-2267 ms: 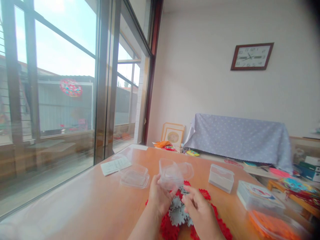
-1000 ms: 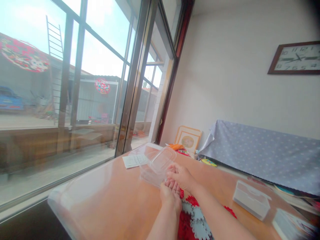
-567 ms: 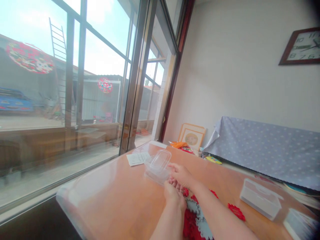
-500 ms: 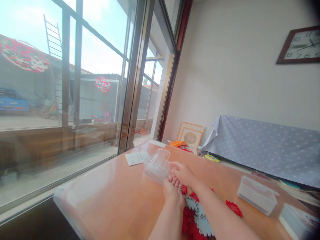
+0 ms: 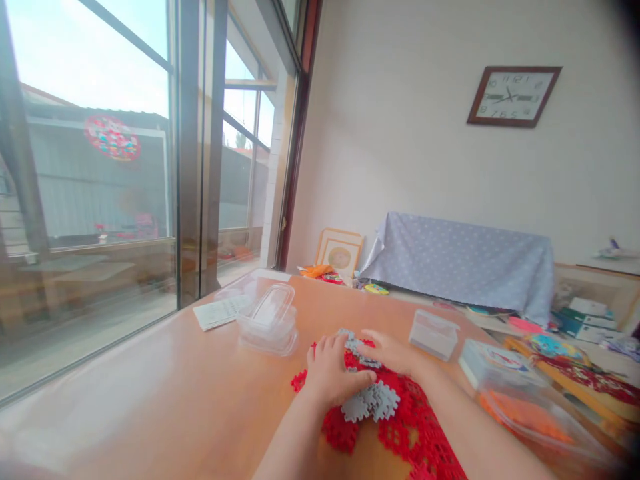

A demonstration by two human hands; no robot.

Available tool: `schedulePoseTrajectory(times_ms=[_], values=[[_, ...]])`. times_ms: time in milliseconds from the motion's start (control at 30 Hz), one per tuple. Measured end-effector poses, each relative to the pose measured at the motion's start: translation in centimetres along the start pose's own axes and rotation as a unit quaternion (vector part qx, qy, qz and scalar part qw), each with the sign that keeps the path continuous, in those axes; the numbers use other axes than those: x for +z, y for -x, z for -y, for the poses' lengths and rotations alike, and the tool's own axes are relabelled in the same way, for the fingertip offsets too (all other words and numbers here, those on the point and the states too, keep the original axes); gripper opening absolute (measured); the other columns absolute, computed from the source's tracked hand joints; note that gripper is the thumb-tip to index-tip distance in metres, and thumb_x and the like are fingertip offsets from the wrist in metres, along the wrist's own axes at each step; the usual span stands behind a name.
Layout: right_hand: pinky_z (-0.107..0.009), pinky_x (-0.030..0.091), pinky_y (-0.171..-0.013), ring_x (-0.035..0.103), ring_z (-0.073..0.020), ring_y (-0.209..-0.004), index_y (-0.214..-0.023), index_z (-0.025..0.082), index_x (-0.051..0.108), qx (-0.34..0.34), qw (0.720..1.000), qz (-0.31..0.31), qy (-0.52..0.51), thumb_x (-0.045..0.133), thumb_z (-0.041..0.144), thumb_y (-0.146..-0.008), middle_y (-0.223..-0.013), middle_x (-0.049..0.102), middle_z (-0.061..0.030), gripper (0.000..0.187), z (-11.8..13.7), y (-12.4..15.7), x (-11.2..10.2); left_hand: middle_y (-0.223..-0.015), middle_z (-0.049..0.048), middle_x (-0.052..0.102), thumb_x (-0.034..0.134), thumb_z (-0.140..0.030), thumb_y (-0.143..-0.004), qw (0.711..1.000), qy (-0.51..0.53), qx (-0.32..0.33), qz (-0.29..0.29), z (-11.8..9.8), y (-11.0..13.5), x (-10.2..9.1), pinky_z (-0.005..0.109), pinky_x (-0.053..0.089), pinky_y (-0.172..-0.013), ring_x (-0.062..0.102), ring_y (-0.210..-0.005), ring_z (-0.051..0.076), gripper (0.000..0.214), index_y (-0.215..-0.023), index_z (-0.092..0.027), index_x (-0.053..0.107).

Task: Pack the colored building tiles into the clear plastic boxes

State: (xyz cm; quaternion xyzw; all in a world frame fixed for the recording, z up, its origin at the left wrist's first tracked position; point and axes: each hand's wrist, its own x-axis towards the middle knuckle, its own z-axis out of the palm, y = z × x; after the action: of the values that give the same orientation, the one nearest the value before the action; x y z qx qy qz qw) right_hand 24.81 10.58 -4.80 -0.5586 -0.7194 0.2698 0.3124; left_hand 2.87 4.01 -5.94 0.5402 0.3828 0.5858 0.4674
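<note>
My left hand point(image 5: 331, 372) lies over a pile of red toothed plastic pieces point(image 5: 413, 407), its thumb apart from the fingers. Just below that thumb are several grey toothed interlocking pieces point(image 5: 371, 402). My right hand point(image 5: 389, 352) reaches in from the other side, fingers stretched out beside more grey pieces point(image 5: 353, 341) at the far end of the pile. Both palms face down and hide part of the pieces. I see nothing gripped in either hand. Beyond the left hand stands a clear plastic container point(image 5: 267, 327) with a clear lid point(image 5: 274, 303) tilted on it.
A printed paper point(image 5: 216, 315) lies left of the container. On the right are a clear box point(image 5: 434, 335), a white box point(image 5: 495, 363) and a clear tub with orange pieces point(image 5: 530, 417). Window glass borders the wooden table point(image 5: 215, 400) at left.
My hands were close together beside the clear container; now they are apart over the red and grey pieces. The left fingers have opened out. The view has swung right.
</note>
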Motion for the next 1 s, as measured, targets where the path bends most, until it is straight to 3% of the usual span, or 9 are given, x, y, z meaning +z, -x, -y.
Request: schedulePoseTrajectory(times_ms=[100,167,300,400,533,633,767,867,1000], values=[[-0.047,0.030,-0.118,0.044,-0.0308,-0.140,-0.141,0.018,0.056,-0.026,0.996,0.056,0.057,0.074,0.055,-0.074,-0.151,0.049,-0.0147,0.079,-0.3,0.2,0.1,-0.143,0.0108,0.054,0.093,-0.015,-0.026,0.992,-0.086,-0.018,0.087,0.1,1.1,0.0,0.055,-0.013,-0.119,0.010,-0.152,0.043,0.090,-0.111,-0.031,0.067],[-0.045,0.031,-0.117,0.044,-0.0311,-0.140,-0.143,0.020,0.054,-0.034,0.994,0.065,0.078,0.076,0.048,-0.072,-0.152,0.047,-0.0139,0.080,-0.1,-0.1,0.5,-0.146,0.0123,0.052,0.094,-0.017,-0.022,0.986,-0.126,-0.034,0.106,0.2,1.3,-0.1,0.055,-0.020,-0.117,0.008,-0.152,0.044,0.098,-0.114,-0.032,0.066],[-0.039,0.042,-0.108,0.061,-0.0288,-0.122,-0.131,0.024,0.065,-0.041,0.992,0.090,0.080,0.077,0.033,-0.065,-0.134,0.065,-0.0085,0.068,0.0,-0.2,1.4,-0.140,0.0118,0.056,0.092,-0.015,-0.021,0.983,-0.133,-0.039,0.117,0.0,1.2,0.1,0.058,-0.008,-0.119,0.016,-0.149,0.047,0.093,-0.109,-0.033,0.067],[-0.035,0.048,-0.097,0.068,-0.0249,-0.106,-0.118,0.026,0.073,-0.034,0.994,0.071,0.074,0.069,0.027,-0.070,-0.114,0.075,-0.0029,0.048,-0.3,0.4,1.1,-0.111,0.0096,0.066,0.089,-0.014,-0.034,0.977,-0.170,-0.023,0.128,-0.1,0.9,0.5,0.058,0.016,-0.116,0.040,-0.133,0.048,0.061,-0.089,-0.030,0.069],[-0.029,0.050,-0.083,0.069,-0.0203,-0.088,-0.099,0.025,0.077,-0.048,0.997,0.048,0.045,0.060,0.023,-0.074,-0.093,0.078,0.0006,0.030,0.2,2.1,-1.0,-0.079,0.0041,0.061,0.073,-0.009,-0.057,0.966,-0.234,0.004,0.109,0.1,0.4,1.1,0.040,0.039,-0.094,0.059,-0.094,0.032,0.027,-0.075,-0.027,0.064],[-0.026,0.048,-0.073,0.066,-0.0184,-0.079,-0.095,0.021,0.075,-0.049,0.998,0.027,0.000,0.060,0.022,-0.075,-0.085,0.076,0.0008,0.025,1.0,3.5,-3.2,-0.081,0.0013,0.064,0.068,-0.008,-0.064,0.969,-0.231,0.019,0.088,0.1,0.1,1.4,0.029,0.039,-0.079,0.057,-0.079,0.023,0.030,-0.087,-0.028,0.066],[-0.022,0.042,-0.060,0.058,-0.0148,-0.066,-0.083,0.018,0.072,-0.046,0.998,0.022,-0.046,0.065,0.038,-0.080,-0.073,0.070,0.0027,0.021,1.2,5.0,-5.2,-0.084,-0.0016,0.067,0.069,-0.017,-0.070,0.966,-0.256,0.013,0.043,0.1,-0.4,1.6,0.026,0.037,-0.071,0.058,-0.077,0.020,0.036,-0.105,-0.027,0.064],[-0.021,0.036,-0.054,0.052,-0.0124,-0.059,-0.071,0.018,0.069,-0.056,0.996,0.046,-0.046,0.062,0.050,-0.084,-0.064,0.065,0.0043,0.036,1.1,5.7,-5.8,-0.078,-0.0016,0.066,0.070,-0.039,-0.077,0.950,-0.311,-0.013,0.017,0.1,-0.8,1.4,0.026,0.034,-0.065,0.058,-0.073,0.020,0.026,-0.096,-0.023,0.061],[-0.023,0.041,-0.055,0.058,-0.0134,-0.057,-0.076,0.018,0.072,-0.062,0.991,0.099,-0.063,0.056,0.053,-0.089,-0.067,0.068,0.0021,0.041,1.0,5.3,-5.8,-0.072,-0.0012,0.063,0.059,-0.064,-0.083,0.927,-0.374,-0.023,-0.014,0.0,-1.2,1.2,0.026,0.032,-0.064,0.055,-0.070,0.019,0.042,-0.079,-0.022,0.054]])
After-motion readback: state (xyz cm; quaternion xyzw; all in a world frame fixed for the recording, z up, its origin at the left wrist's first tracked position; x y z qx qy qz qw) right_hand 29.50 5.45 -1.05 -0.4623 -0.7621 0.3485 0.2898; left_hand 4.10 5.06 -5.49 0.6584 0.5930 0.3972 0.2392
